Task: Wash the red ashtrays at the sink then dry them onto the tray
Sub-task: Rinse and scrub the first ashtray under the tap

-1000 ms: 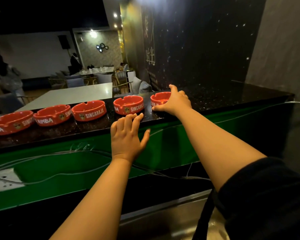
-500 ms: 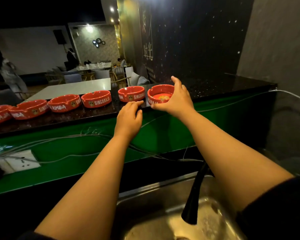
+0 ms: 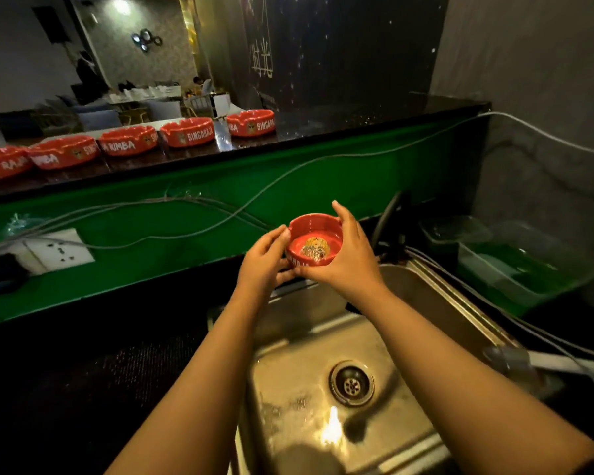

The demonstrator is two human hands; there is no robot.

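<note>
Both hands hold one red ashtray (image 3: 315,242) above the far rim of the steel sink (image 3: 323,399). The left hand (image 3: 264,265) grasps its left side, and the right hand (image 3: 348,258) cups it from below and from the right. Just behind the right hand the dark faucet (image 3: 386,214) rises. Gray cables (image 3: 186,204) run along the green wall (image 3: 172,234) to the left, near a white socket (image 3: 54,250). Five more ashtrays (image 3: 187,132) stand in a row on the dark counter (image 3: 357,118) far above. A clear container (image 3: 515,265) sits at the right of the sink. The basin around the drain (image 3: 351,386) is open.
</note>
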